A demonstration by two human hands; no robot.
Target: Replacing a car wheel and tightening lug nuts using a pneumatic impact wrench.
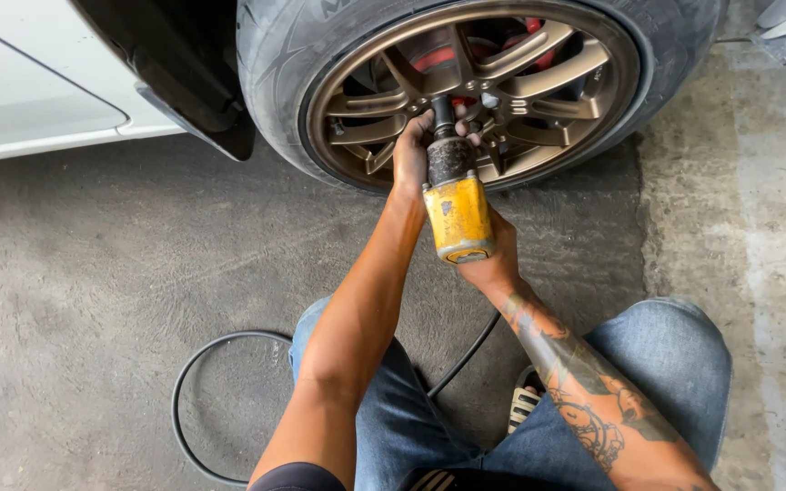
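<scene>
A yellow air impact wrench (pixel 458 215) with a black nose points into the hub of a bronze spoked car wheel (pixel 539 86). My left hand (pixel 414 150) wraps around the wrench's black front end, close to the socket at the wheel's centre. My right hand (pixel 497 259) grips the handle under the yellow body, partly hidden by it. The black tyre (pixel 270 82) rests on the concrete floor. Red brake parts show behind the spokes.
A black air hose (pixel 195 364) loops on the concrete floor at my left and runs up between my knees. The white car body (pixel 38 100) and a black mud flap (pixel 202 100) lie left of the wheel. My jeans-clad knees fill the bottom.
</scene>
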